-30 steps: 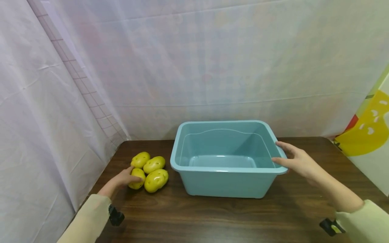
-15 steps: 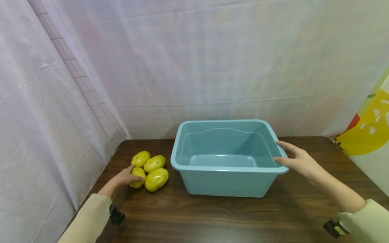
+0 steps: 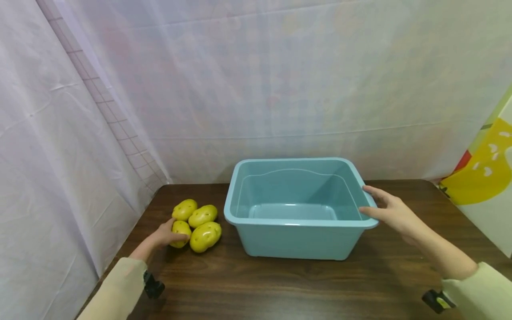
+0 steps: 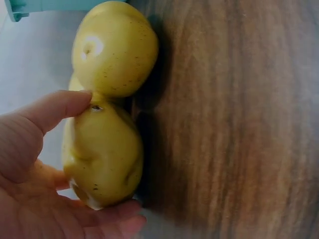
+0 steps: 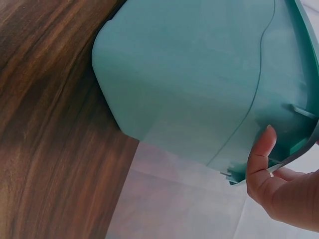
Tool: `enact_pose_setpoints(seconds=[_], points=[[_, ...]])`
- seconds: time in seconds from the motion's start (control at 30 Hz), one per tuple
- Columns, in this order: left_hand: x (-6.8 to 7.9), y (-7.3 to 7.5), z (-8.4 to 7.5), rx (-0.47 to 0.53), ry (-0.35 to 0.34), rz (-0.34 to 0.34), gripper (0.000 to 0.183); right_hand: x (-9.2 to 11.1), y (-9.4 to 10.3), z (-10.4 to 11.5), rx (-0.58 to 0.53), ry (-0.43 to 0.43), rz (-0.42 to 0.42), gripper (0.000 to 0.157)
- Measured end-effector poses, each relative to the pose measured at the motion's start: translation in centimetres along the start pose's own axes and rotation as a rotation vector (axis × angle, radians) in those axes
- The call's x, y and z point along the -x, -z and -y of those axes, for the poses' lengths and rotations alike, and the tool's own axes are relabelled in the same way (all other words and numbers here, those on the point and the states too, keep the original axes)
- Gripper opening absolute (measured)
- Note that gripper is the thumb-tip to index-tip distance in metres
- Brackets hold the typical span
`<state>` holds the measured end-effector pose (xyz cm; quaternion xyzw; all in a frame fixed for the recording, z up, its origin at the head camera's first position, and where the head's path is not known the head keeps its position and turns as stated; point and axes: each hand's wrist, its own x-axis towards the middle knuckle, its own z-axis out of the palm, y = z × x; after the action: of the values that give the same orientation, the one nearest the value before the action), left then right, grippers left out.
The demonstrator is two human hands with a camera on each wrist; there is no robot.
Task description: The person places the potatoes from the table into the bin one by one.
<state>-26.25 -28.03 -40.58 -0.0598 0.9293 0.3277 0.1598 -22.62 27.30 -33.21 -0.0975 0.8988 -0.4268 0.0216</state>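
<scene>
At the far left, the left hand (image 3: 162, 234) has its thumb and fingers around a glossy yellow oval potato, apparently smooth plastic (image 3: 182, 228), gripping it from either end as it sits on the dark brown wood-grain counter (image 3: 280, 284). Just beyond the fingers of that hand lies a second yellow oval potato with small dark dimples (image 3: 185, 210). To the right of the hand come two more, the farther yellow potato (image 3: 203, 216) and the larger, nearer yellow potato (image 3: 206, 237). The left wrist view shows the thumb tip close to where the gripped potato meets a neighbour, so lifting without first parting them could nudge that one and set it rolling; the shiny skin could also slip if the pinch is too light. Farther right, well apart from the left hand, stands a pale blue-green rectangular plastic basin (image 3: 298, 242), upright, with no potato visible inside. At its right end the right hand (image 3: 394, 215) grips the rim, thumb and fingers on opposite sides of the wall. The basin looks light, so an uneven pull or downward press from that hand could slide or tip it.
</scene>
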Motion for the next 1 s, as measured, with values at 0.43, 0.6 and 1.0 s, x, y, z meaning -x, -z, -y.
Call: enact_pose_setpoints(seconds=[0.43, 0.6, 1.0], points=[[0.3, -0.9, 0.9, 0.2, 0.059, -0.015, 0.093, 0.0, 0.0, -0.1, -0.01, -0.003, 0.0, 0.072], [0.2, -1.0, 1.0, 0.259, 0.071, -0.001, 0.092, -0.1, 0.0, 0.0, -0.008, -0.001, 0.002, 0.072], [0.2, -1.2, 0.9, 0.277, 0.055, -0.019, 0.086, -0.1, 0.0, -0.2, -0.008, -0.007, 0.011, 0.072]])
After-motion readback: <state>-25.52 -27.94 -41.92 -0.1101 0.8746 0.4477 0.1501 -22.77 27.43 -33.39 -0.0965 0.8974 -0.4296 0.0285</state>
